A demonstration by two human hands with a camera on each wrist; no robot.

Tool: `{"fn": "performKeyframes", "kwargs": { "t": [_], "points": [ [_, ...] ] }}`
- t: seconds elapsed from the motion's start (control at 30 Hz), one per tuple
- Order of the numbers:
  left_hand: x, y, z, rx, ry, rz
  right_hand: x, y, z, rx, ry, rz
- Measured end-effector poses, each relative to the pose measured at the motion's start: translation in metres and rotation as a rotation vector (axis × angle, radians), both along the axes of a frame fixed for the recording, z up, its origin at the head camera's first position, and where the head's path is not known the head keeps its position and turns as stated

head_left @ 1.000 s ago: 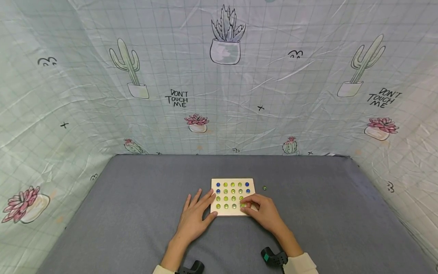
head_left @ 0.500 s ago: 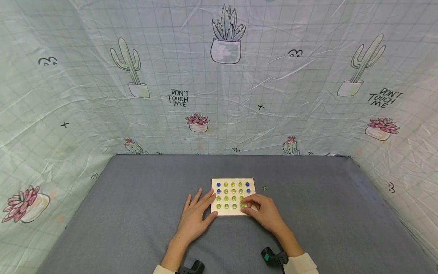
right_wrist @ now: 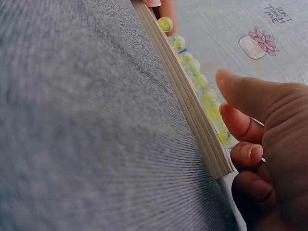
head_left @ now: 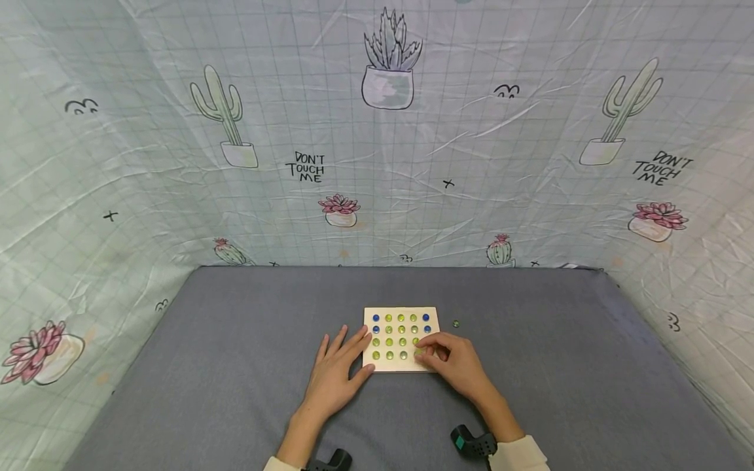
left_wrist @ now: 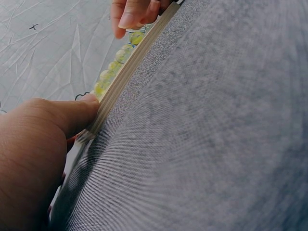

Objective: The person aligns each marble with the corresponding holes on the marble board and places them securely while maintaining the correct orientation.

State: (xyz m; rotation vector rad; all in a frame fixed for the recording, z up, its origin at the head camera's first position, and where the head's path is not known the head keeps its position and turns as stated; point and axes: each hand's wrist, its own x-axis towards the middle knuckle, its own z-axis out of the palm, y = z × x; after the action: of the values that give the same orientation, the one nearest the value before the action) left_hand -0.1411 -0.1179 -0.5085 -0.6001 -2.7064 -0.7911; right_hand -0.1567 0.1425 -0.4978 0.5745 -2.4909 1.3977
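A pale wooden board (head_left: 396, 364) bears rows of glass marbles, mostly yellow-green ones (head_left: 389, 355), with blue ones (head_left: 376, 318) at the two far corners. My left hand (head_left: 334, 379) lies with fingers spread at the board's left side. Its thumb touches the near edge, as the left wrist view shows. Over the board's right part hovers my right hand (head_left: 456, 363), fingers loosely bent and hiding some of the marbles. In the right wrist view, thumb (right_wrist: 245, 91) and forefinger stand apart, with nothing seen between them.
One loose greenish marble (head_left: 456, 324) lies on the grey cloth (head_left: 247, 340) just right of the board. A printed curtain (head_left: 448, 144) hangs behind and at both sides of the table. Black wrist cameras (head_left: 473, 442) sit on both wrists.
My right thumb and fingertips have shifted very slightly right and away from the marbles. The left hand, the board and the loose marble stay in place.
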Motion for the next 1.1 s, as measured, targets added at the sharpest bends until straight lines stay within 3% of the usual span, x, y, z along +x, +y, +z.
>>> {"fn": "performKeyframes", "kwargs": {
  "t": [0.33,0.6,0.87,1.1],
  "points": [
    [-0.001,0.0,0.0,-0.005,-0.013,0.001,-0.003,0.007,0.004,-0.007,0.102,-0.098],
    [0.0,-0.001,0.002,0.004,-0.01,-0.006,-0.003,0.016,0.012,-0.013,0.08,-0.189],
    [-0.001,-0.002,0.0,0.005,0.008,-0.005,-0.007,0.028,0.009,-0.021,0.105,-0.326],
    [-0.002,-0.002,0.0,0.004,0.013,-0.006,-0.008,0.038,0.005,-0.012,0.074,-0.383]
  ]
}}
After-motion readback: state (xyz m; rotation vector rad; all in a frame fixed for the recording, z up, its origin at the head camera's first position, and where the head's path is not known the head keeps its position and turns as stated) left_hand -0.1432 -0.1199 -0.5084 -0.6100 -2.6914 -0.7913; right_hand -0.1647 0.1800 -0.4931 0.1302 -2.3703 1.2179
